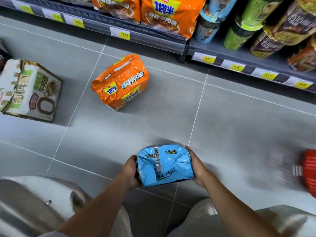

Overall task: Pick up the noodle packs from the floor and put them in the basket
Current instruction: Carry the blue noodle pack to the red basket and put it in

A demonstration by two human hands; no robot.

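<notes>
A blue noodle pack (pixel 165 165) is held low over the grey tiled floor between both hands. My left hand (pixel 130 171) grips its left side and my right hand (pixel 198 166) grips its right side. An orange noodle pack (pixel 119 82) lies on the floor further ahead. A white and green noodle pack (pixel 29 89) lies on the floor at the left. The red basket (pixel 308 173) shows only as a blurred edge at the far right.
A store shelf (pixel 184 43) runs along the top with orange noodle packs (pixel 171 16), cup noodles (pixel 242 23) and yellow price tags. My knees in light trousers (pixel 42 202) fill the bottom corners.
</notes>
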